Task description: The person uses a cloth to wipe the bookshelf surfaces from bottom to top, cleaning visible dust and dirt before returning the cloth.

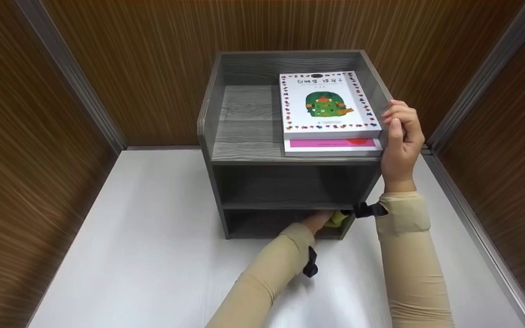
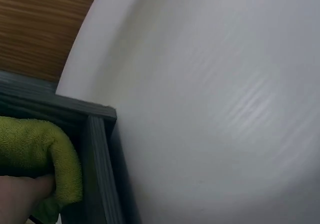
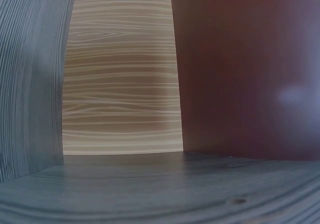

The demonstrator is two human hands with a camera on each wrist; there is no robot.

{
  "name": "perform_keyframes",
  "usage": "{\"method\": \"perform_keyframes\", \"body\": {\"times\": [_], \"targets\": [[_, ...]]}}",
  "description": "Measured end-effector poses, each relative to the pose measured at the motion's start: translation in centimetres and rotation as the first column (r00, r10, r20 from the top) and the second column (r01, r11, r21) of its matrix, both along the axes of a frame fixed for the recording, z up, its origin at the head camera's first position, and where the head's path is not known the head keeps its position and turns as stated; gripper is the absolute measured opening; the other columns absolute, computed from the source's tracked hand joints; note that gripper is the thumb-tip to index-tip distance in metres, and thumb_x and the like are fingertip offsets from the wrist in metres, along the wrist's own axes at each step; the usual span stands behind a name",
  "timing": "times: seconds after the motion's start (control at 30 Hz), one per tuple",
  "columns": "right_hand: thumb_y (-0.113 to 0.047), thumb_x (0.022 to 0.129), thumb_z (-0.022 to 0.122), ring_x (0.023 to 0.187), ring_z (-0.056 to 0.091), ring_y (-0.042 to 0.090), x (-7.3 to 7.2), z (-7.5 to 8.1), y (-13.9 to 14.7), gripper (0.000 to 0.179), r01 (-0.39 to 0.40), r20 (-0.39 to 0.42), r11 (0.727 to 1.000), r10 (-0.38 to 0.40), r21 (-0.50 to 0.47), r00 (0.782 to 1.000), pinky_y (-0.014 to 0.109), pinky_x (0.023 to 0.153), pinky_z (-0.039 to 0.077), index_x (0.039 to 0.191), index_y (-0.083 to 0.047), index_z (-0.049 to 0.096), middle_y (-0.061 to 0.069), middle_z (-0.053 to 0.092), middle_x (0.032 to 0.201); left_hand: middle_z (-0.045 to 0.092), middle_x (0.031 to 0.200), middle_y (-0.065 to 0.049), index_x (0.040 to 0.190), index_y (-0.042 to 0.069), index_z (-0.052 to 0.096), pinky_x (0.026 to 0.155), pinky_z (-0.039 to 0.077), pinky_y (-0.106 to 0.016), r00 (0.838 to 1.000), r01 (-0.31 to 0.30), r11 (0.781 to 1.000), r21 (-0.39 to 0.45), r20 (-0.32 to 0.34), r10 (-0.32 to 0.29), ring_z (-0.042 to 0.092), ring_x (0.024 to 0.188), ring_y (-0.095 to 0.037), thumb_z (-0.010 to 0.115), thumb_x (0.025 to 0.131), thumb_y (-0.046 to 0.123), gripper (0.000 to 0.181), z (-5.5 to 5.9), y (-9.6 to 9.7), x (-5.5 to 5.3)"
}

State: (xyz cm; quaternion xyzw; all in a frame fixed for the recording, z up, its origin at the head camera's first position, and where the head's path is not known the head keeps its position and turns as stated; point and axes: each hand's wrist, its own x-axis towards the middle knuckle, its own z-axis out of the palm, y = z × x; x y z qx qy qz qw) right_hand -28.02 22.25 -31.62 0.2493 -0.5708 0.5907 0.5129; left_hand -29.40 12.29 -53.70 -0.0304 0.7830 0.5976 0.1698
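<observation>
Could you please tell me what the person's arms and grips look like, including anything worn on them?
Both arms wear long, close-fitting beige sleeves, plain and creased in places. A small black attachment shows at each cuff. The right grip is bare, with no glove or ring visible. The left grip is mostly hidden, but its visible part is ungloved.

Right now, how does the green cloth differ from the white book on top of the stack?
The green cloth is in the bottom compartment of the shelf unit; the white book lies on top of another book. The cloth looks soft and bent, the book stiff and flat. The cloth looks plain; the book's cover has colourful pictures. Both sit toward the unit's right side.
</observation>
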Motion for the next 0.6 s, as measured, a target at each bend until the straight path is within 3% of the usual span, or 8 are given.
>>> {"method": "perform_keyframes", "body": {"times": [0.13,0.23,0.3,0.47,0.6], "targets": [[0.002,0.082,0.041,0.102,0.051,0.032,-0.1,0.1,0.1,0.018,0.000,-0.014,1.000,0.000,0.004,1.000,0.046,0.101,0.031,0.074,0.018,0.045,0.011,0.055,0.079,0.033,0.125,-0.002,0.142,0.010,0.021,0.098,0.032,-0.031,0.998,-0.053,0.998,-0.046,-0.023,0.052,0.036,0.113,-0.015,0.050,0.072,0.071,0.097,0.6,-0.1,-0.2],[0.003,0.082,0.040,0.102,0.051,0.032,0.0,0.0,-0.1,0.017,-0.007,-0.010,1.000,0.007,0.000,1.000,0.046,0.101,0.031,0.074,0.018,0.045,0.011,0.055,0.080,0.032,0.126,-0.002,0.142,0.012,0.021,0.101,0.029,-0.033,0.996,-0.087,0.995,-0.056,-0.025,0.086,0.035,0.115,-0.016,0.052,0.069,0.073,0.099,0.8,-0.4,-0.1],[0.003,0.082,0.040,0.102,0.051,0.032,0.0,0.0,-0.1,0.017,-0.010,-0.007,1.000,0.010,-0.003,1.000,0.046,0.101,0.031,0.074,0.018,0.045,0.011,0.055,0.080,0.033,0.127,-0.003,0.141,0.012,0.023,0.102,0.028,-0.035,0.998,-0.059,0.996,-0.068,-0.028,0.057,0.035,0.116,-0.018,0.050,0.073,0.070,0.094,0.6,-0.4,-0.2],[0.003,0.082,0.040,0.102,0.051,0.032,0.0,0.1,0.0,0.017,-0.006,-0.007,1.000,0.006,0.001,1.000,0.045,0.100,0.032,0.074,0.018,0.045,0.011,0.055,0.079,0.040,0.118,-0.006,0.139,0.007,0.027,0.099,0.033,-0.038,0.994,0.085,0.996,-0.033,0.071,-0.083,0.041,0.110,-0.021,0.038,0.083,0.067,0.083,-0.3,-0.1,-0.6],[0.003,0.082,0.041,0.101,0.051,0.032,0.0,0.2,0.2,0.018,-0.001,-0.017,1.000,0.001,0.006,1.000,0.045,0.100,0.032,0.074,0.018,0.045,0.011,0.055,0.079,0.045,0.105,-0.006,0.129,0.005,0.038,0.092,0.037,-0.038,0.988,0.084,0.996,-0.007,0.131,-0.082,0.046,0.099,-0.021,0.034,0.078,0.076,0.088,-0.6,0.4,-0.5]]}}
